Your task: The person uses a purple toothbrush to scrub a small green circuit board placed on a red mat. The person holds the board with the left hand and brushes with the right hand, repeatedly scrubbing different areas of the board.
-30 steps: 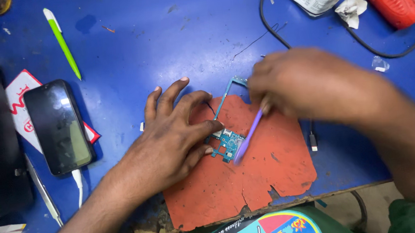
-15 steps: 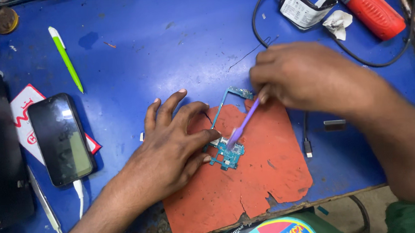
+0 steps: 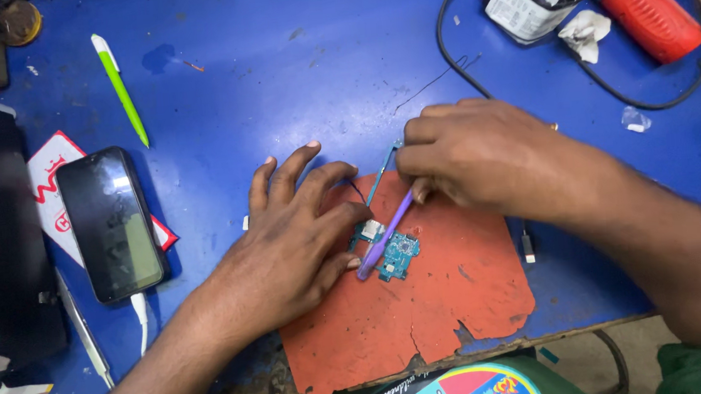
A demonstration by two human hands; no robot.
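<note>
Fingers of the right hand (image 3: 481, 157) pinch a purple brush (image 3: 385, 236) near its top; its tip now lies lower on the teal board (image 3: 397, 256) than half a second ago, mid-stroke, so scrubbing looks under way. Left hand (image 3: 287, 244) stays spread flat, fingertips pinning the board's left edge, gripping nothing. Board sits centre frame on the orange mat (image 3: 426, 308). Packages and labels: white tag with dark print, upper right beside a red cylinder (image 3: 644, 7); red-and-white card (image 3: 53, 174) under the phone (image 3: 111, 224), left; round multicoloured lid (image 3: 458, 393), bottom edge; green pen (image 3: 119, 86), upper left.
</note>
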